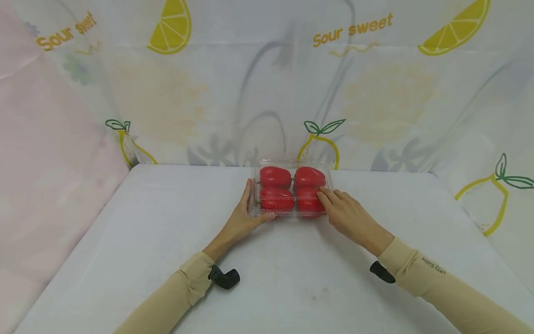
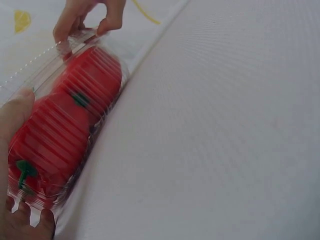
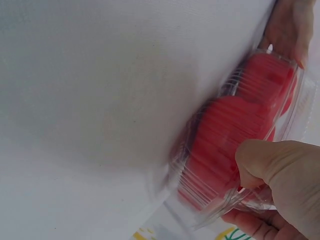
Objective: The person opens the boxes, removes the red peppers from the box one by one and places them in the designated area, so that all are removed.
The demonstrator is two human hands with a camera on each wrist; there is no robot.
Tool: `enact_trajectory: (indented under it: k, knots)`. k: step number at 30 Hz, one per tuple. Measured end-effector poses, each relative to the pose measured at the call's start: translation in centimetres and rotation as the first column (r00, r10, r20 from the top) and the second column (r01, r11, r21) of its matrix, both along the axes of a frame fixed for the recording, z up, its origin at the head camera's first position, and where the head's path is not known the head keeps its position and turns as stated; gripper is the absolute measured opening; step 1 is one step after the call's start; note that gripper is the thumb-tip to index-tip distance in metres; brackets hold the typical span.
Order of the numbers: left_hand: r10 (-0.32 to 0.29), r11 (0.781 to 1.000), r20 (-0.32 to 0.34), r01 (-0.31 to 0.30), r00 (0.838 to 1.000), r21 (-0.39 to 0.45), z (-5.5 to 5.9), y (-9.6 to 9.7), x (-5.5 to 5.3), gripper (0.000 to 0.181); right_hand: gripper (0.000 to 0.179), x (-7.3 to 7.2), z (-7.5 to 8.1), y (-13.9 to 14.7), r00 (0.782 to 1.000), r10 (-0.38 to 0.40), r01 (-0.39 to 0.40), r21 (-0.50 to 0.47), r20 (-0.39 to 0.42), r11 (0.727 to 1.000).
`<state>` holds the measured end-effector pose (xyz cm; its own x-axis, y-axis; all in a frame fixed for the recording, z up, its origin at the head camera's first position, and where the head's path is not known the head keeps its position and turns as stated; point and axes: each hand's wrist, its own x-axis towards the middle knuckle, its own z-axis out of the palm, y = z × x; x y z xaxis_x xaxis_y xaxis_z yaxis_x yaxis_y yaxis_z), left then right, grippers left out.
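Observation:
A clear plastic clamshell box (image 1: 288, 214) sits near the back edge of the table, with several red bell peppers (image 1: 275, 177) in two rows inside. Green stems show on the peppers (image 2: 55, 130) in the left wrist view. My left hand (image 1: 239, 221) grips the box's left end, thumb along the front and fingers by the side. At the front right corner, my right hand (image 1: 352, 219) pinches the plastic edge; its thumb lies on the near side in the right wrist view. Whether the lid is fully fastened I cannot tell.
The white table (image 1: 167, 218) spreads out around the box. Behind it hangs a pale cloth (image 1: 225, 93) printed with lemons and lettering. A dark wrist mount (image 1: 225, 278) is strapped at the left cuff, another (image 1: 381, 272) at the right.

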<state>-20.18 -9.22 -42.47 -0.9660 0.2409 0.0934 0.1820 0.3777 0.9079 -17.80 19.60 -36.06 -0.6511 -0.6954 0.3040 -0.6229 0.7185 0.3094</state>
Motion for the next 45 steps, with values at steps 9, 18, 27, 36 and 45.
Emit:
enact_trajectory:
  k: [9,18,27,36,45]
  knots:
    - [-0.004,1.0,0.002,0.004,1.0,0.0,0.4,-0.2,0.1,0.111,0.062,-0.2,0.2,0.0,0.999,-0.012,0.011,0.017,0.044,1.0]
    - [0.0,1.0,-0.023,0.0,1.0,0.004,0.1,-0.3,-0.2,0.114,0.069,0.0,0.3,0.4,0.998,-0.014,0.013,0.016,0.061,1.0]
    - [0.009,1.0,-0.003,-0.009,1.0,0.012,0.1,-0.5,-0.2,0.114,0.067,-0.2,0.0,0.3,0.998,0.003,-0.001,-0.026,0.056,1.0]
    - [-0.064,0.984,-0.006,0.065,0.998,0.167,0.0,-0.8,-0.2,0.105,0.061,-0.6,-0.4,1.5,0.998,0.046,-0.053,-0.173,-0.042,0.983]
    - [-0.099,0.936,0.064,0.071,0.993,0.345,0.1,-1.0,-0.6,0.076,0.063,-0.5,-0.1,2.3,0.997,0.077,-0.068,-0.33,0.016,0.941]
